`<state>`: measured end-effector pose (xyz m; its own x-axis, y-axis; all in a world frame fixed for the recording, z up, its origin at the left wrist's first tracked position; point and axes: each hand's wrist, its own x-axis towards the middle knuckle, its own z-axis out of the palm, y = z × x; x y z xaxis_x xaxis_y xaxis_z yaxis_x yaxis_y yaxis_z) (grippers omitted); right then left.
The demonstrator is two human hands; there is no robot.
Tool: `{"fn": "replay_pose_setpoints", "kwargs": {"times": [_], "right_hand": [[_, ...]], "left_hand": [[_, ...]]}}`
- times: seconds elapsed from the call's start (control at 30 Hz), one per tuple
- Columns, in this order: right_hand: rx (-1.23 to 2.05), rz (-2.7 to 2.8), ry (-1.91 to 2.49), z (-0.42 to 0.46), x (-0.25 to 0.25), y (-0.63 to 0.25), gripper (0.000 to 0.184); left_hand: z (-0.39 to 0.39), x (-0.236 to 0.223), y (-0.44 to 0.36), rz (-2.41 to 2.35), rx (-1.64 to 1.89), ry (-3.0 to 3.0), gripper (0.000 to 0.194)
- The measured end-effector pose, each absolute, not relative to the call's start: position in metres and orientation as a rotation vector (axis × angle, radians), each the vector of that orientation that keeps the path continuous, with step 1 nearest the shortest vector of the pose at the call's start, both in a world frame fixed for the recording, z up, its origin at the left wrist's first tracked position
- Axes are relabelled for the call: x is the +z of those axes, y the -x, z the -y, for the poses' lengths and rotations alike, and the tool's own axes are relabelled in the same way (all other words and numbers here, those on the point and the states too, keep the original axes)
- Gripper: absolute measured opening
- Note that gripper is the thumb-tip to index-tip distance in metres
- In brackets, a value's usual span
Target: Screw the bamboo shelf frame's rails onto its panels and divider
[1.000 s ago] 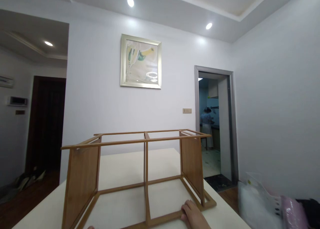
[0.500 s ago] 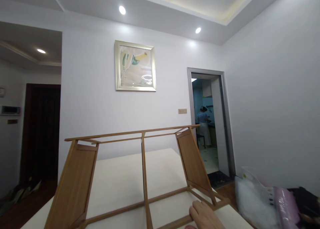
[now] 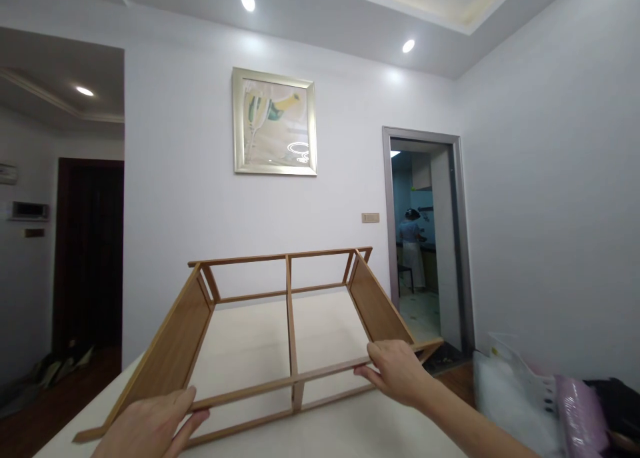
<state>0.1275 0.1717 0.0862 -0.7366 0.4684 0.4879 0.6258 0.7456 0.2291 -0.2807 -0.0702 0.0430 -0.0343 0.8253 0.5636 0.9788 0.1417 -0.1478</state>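
A wooden shelf frame point(image 3: 290, 325) with two solid side panels and a centre divider stands tilted on the white table point(image 3: 250, 338), its near rail lifted. My left hand point(image 3: 150, 426) grips the near rail at its left end. My right hand point(image 3: 397, 373) is closed on the same rail near the right panel, fingers wrapped over it.
A framed picture point(image 3: 275, 122) hangs on the far wall. A doorway point(image 3: 425, 245) at the right opens to a kitchen where another person point(image 3: 411, 245) stands. Plastic bags point(image 3: 520, 398) and a pink item lie at the lower right. A dark door point(image 3: 87, 245) is at the left.
The frame has been tipped back and its near rail raised off the table. My left hand has come into view on the rail, and my right hand moved up with it.
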Motion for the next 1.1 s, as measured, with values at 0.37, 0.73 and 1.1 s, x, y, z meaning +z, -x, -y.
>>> {"fn": "replay_pose_setpoints", "kwargs": {"times": [0.37,0.73,1.1], "right_hand": [[-0.488,2.591,0.906,-0.207,0.116,-0.099,0.051],[-0.457,2.64,0.933,-0.225,0.133,-0.08,0.05],[-0.431,2.665,0.942,-0.239,0.136,-0.069,0.053]], "left_hand": [[0.04,0.092,0.282,2.129,-0.21,1.686,0.047],[0.021,0.119,0.282,2.189,-0.199,1.715,0.045],[-0.001,0.113,0.304,2.21,-0.154,1.713,0.052]]}}
